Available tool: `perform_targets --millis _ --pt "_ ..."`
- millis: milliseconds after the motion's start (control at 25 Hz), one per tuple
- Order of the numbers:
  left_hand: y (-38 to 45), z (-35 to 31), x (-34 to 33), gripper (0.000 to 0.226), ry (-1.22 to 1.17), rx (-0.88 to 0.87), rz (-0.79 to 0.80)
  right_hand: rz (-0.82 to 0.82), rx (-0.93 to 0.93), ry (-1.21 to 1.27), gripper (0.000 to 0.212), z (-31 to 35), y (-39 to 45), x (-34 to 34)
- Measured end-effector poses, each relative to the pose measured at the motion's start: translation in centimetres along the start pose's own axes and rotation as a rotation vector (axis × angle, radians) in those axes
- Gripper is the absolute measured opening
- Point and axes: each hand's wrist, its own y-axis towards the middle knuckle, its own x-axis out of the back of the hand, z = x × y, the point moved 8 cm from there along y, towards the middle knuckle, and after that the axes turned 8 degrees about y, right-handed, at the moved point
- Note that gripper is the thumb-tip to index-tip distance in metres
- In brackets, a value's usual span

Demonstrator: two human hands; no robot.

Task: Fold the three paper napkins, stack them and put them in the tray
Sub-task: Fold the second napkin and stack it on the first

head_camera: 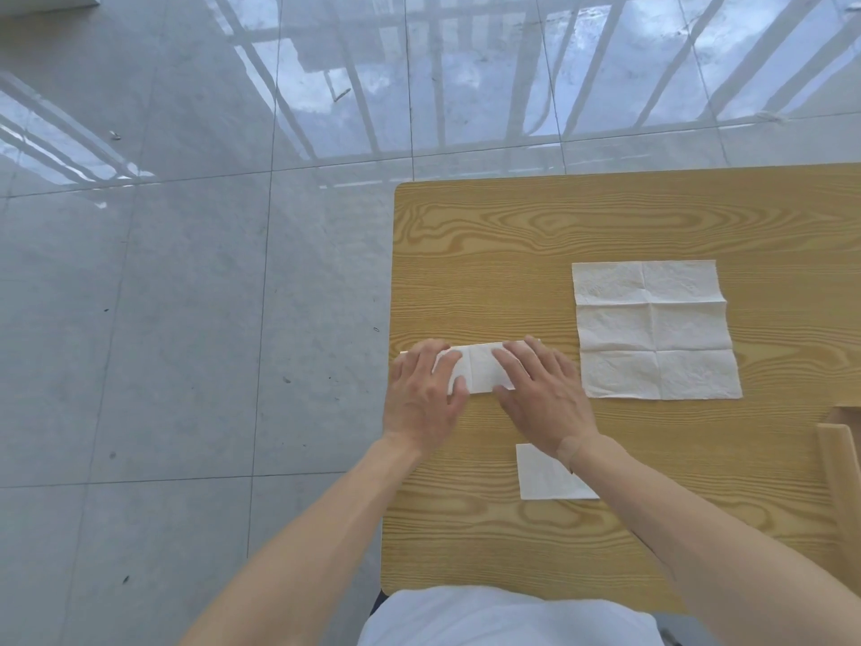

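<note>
Three white paper napkins are out on the wood-grain tabletop, each at a different stage.

First one is a long narrow strip near the left edge of the tabletop, folded down to a band. Both hands sit on top of it. The left hand lies palm down over the strip's left end with fingers straight and slightly spread, pressing flat. The right hand does the same on the right end, fingers stretched out and angled up toward the far-left. So neither grip is pinching anything, both are just flat and splayed on the paper. Only the middle bit of the strip shows between the two hands, with a vertical crease line running down it.

Second one is the unfolded napkin, lying fully open to the right of the hands, well apart from the strip. You can see its crease grid, two columns by three rows, and the embossed crinkly texture. The edges are a bit wavy.

Third one is a small folded square closer to the person, partly hidden under the right forearm, smooth-looking and lying flat.

At the far right edge there's a light wooden tray, only a corner of it in view, so I can't tell what's in it.

Floor is glossy grey tile with window bars reflected in it.
</note>
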Motion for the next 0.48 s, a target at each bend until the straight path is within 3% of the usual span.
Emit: perform_targets --millis 200,480 --pt "-0.2 -0.9 -4.7 0.068 0.161 0.012 0.266 0.183 0.020 -0.076 0.062 -0.4 1.5 -2.7" --pt "-0.6 -0.2 -6.9 0.077 0.278 -0.011 0.364 0.236 0.069 -0.124 0.062 -0.4 2.0 -4.8"
